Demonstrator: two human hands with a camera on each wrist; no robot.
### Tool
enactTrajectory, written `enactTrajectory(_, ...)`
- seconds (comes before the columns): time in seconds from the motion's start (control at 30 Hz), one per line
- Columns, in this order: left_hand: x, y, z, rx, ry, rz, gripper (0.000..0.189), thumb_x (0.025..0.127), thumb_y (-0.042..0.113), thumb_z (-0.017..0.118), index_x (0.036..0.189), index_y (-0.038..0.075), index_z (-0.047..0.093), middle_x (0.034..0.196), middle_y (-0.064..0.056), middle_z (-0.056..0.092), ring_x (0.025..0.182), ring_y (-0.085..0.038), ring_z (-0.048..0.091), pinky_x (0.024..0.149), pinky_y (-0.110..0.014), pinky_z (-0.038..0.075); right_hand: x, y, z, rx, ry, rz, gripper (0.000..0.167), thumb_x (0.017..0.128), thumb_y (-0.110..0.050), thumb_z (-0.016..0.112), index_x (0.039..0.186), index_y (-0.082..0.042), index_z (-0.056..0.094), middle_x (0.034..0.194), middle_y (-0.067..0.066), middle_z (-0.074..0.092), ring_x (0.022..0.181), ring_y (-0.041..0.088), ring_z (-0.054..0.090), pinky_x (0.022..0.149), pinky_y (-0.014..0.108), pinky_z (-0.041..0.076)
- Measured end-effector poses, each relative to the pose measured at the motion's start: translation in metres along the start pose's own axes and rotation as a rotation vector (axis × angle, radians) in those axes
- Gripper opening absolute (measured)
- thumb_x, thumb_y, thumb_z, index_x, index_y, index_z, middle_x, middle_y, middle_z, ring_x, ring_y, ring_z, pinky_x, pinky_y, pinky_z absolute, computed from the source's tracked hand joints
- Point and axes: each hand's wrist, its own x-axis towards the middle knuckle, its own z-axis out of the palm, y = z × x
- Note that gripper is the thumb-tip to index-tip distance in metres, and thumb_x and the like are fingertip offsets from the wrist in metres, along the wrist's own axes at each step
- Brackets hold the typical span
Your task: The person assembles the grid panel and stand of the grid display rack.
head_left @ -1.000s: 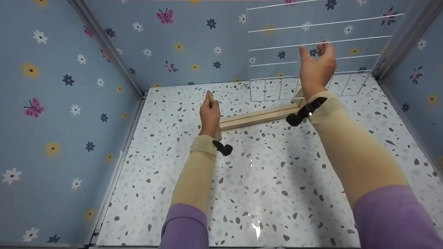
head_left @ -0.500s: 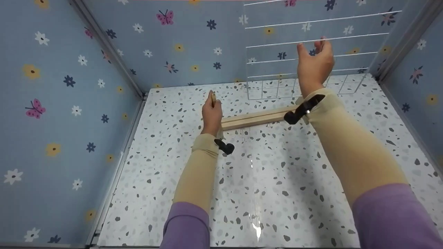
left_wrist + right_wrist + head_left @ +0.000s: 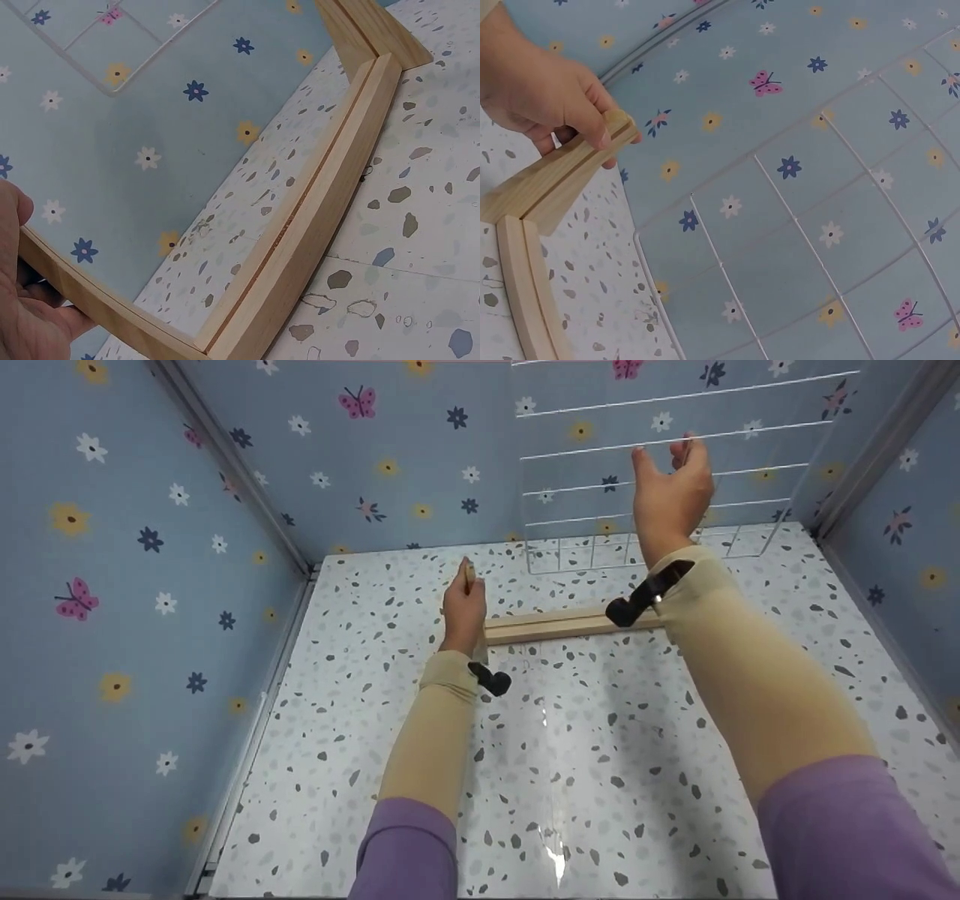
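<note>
A pale grooved wooden stand (image 3: 555, 628), a long bar with an end piece at each end, sits over the speckled tabletop. My left hand (image 3: 465, 611) grips its left end piece, thumb on the near side; the right wrist view also shows this hand (image 3: 544, 86) at the wood's rounded tip. To the right, my right hand (image 3: 673, 499) is raised with thumb and fingers curled at a wire of the white wire grid (image 3: 570, 453), holding it in front of the back wall. The grid's top lies outside the head view. In the right wrist view the right hand is out of sight.
Flower-patterned blue walls stand at the left (image 3: 112, 622), back (image 3: 390, 442) and right (image 3: 900, 495), joined by grey corner strips. The white speckled tabletop (image 3: 540, 780) spreads in front. In the left wrist view, the grid's rounded corner (image 3: 112, 91) hangs before the wall.
My right hand and the wire grid have shifted left and slightly up. The stand's bar has turned closer to level in the head view, its right end nearer me. My left hand has moved slightly right.
</note>
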Motion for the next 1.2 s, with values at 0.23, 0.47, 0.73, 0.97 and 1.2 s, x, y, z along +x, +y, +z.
enactTrajectory(0.23,-0.001,0.000,0.001,0.018,-0.001,0.021,0.055,0.109,0.024,0.046,0.161,0.028,0.028,0.166,-0.002,0.027,0.135,-0.010,0.043,0.094,-0.029,0.044,-0.004,-0.009,0.002,0.003,-0.003,-0.005,0.073,0.092,-0.037,0.076,0.153,-0.018,0.041,0.150,-0.005,0.050,0.139,0.003,0.040,0.110,0.012,0.029)
enactTrajectory(0.47,-0.007,-0.001,0.002,-0.026,-0.055,0.055,0.055,0.110,0.024,0.043,0.161,0.026,0.023,0.167,0.000,0.023,0.097,-0.018,0.051,0.083,-0.030,0.042,-0.007,-0.012,0.002,-0.032,-0.013,-0.049,0.074,0.093,-0.039,0.074,0.154,-0.016,0.039,0.150,-0.004,0.049,0.139,0.004,0.040,0.109,0.010,0.029)
enactTrajectory(0.73,-0.007,0.000,0.005,-0.038,-0.040,0.061,0.054,0.110,0.022,0.043,0.161,0.025,0.024,0.167,-0.001,0.024,0.146,-0.014,0.034,0.104,-0.032,0.040,-0.006,-0.020,0.005,-0.017,-0.005,-0.055,0.074,0.092,-0.038,0.076,0.153,-0.016,0.042,0.150,-0.004,0.050,0.138,0.002,0.041,0.108,0.009,0.029)
enactTrajectory(0.97,-0.008,0.003,0.005,-0.006,-0.041,-0.006,0.057,0.109,0.038,0.044,0.162,0.027,0.025,0.165,-0.001,0.029,0.150,-0.018,0.029,0.117,-0.034,0.033,-0.009,-0.027,0.006,-0.009,-0.006,-0.067,0.072,0.092,-0.038,0.076,0.152,-0.015,0.043,0.149,-0.003,0.051,0.138,0.003,0.042,0.108,0.009,0.029)
enactTrajectory(1.2,-0.006,0.011,0.003,0.059,-0.059,-0.106,0.062,0.106,0.059,0.030,0.162,0.031,0.025,0.166,0.008,0.026,0.153,-0.019,0.023,0.122,-0.039,0.022,-0.012,-0.030,0.007,-0.003,-0.017,-0.086,0.073,0.093,-0.039,0.073,0.154,-0.016,0.040,0.151,-0.003,0.049,0.139,0.003,0.040,0.108,0.008,0.029)
